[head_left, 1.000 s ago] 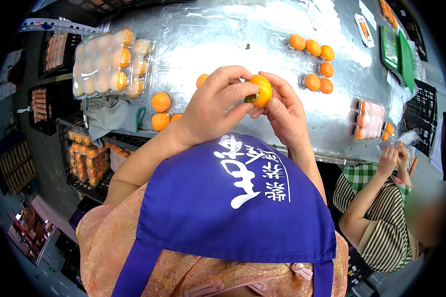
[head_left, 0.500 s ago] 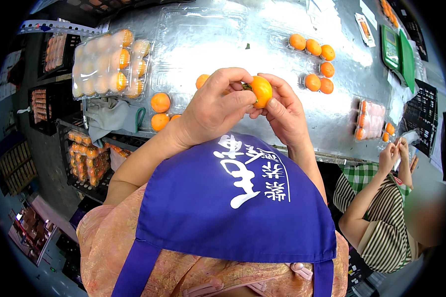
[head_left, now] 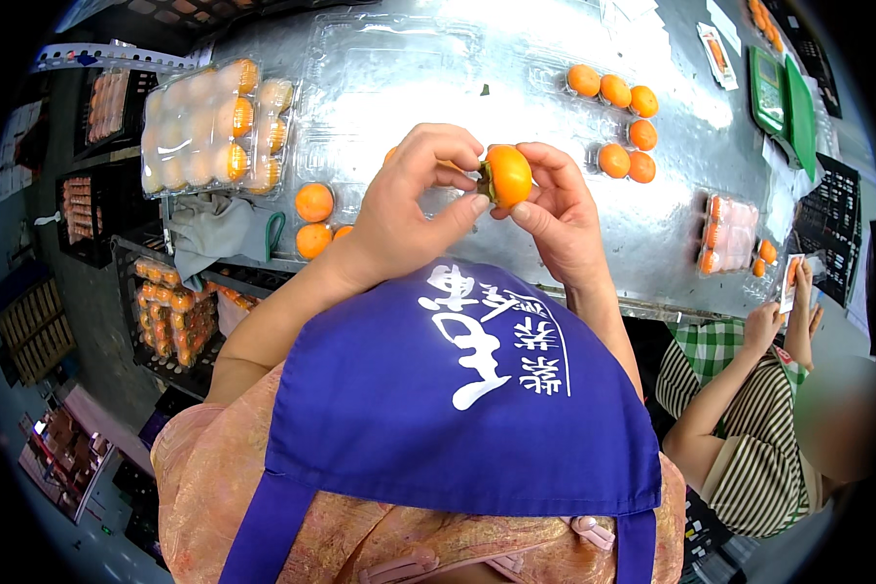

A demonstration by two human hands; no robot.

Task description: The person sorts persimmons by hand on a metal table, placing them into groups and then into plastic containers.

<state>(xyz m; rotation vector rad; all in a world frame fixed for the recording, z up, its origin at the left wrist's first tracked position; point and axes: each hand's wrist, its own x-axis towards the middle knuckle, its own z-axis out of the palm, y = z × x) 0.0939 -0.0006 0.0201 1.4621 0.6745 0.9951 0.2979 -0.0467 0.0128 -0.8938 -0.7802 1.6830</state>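
Observation:
Between my hands, above the metal table, is an orange persimmon [head_left: 510, 176] with its green-brown calyx turned to the left. The fingers and thumb of my right hand [head_left: 564, 211] grip it from the right side. My left hand [head_left: 409, 195] is at the calyx, its thumb and forefinger spread apart; whether its thumb tip touches the leaves I cannot tell. Past my left wrist, a few loose persimmons [head_left: 314, 201] sit near the table's front edge, partly covered by my arm. Farther right, several persimmons [head_left: 614, 161] stand in a clear tray.
Filled clear packs [head_left: 200, 127] are stacked at the left, above a grey cloth [head_left: 214, 229]. An open clear clamshell [head_left: 389, 58] lies on the metal table [head_left: 594, 234]. Near a green scale [head_left: 769, 92] at right, a co-worker [head_left: 740, 428] holds a label card [head_left: 791, 280]. Crates flank both sides.
My left thumb and fingers have spread apart from their pinch at the calyx. The persimmon has turned slightly, showing more calyx. The co-worker's hands have moved apart with the card.

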